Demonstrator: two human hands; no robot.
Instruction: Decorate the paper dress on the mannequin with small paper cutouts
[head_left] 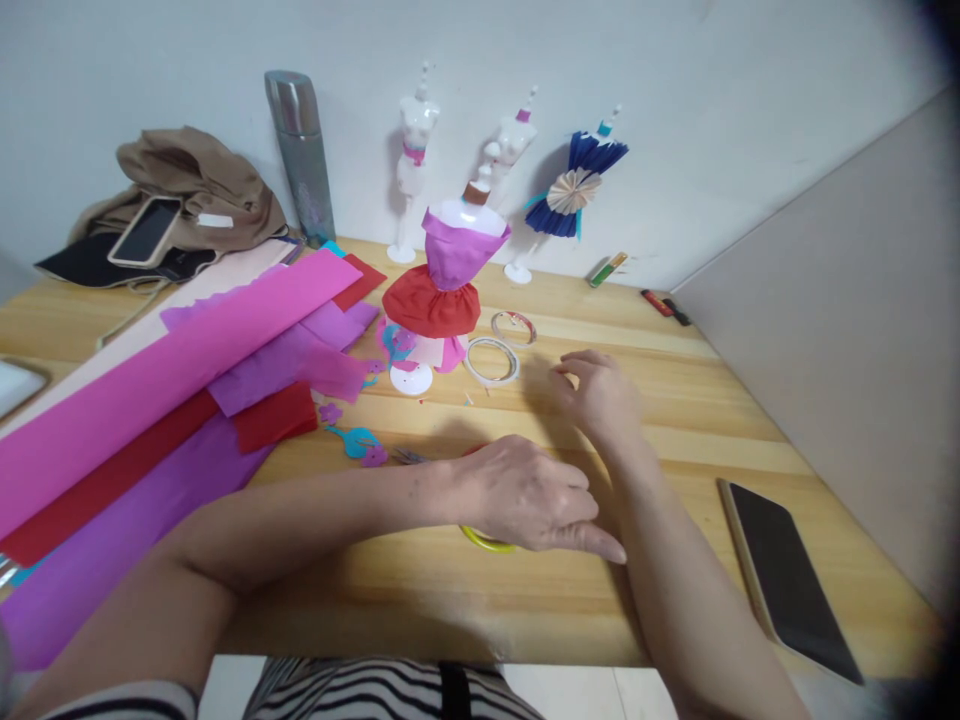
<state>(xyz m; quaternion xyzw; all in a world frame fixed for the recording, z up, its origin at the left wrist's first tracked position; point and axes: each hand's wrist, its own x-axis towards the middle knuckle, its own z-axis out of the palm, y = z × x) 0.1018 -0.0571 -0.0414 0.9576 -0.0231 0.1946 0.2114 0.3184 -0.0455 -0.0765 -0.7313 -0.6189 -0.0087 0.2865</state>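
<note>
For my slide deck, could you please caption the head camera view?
Left hand over scissors, right hand near two tape rolls, before a dress-form mannequin in purple bodice and red skirt.

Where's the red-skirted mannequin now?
In the head view, the red-skirted mannequin stands just left of centre, beside the tape rolls, beyond the left hand.

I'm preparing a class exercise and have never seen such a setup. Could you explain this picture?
No machine here, just a person working barehanded. One camera, worn on the head, looks forward and down. On the wooden table stand small figures; the front one wears a purple and red dress. Coloured sheets lie left, tape rings in the middle, a phone right. The left hand is over scissors, partly hiding them; whether it grips them I cannot tell. The right hand has thumb and finger close together, with nothing clearly visible between them.
</note>
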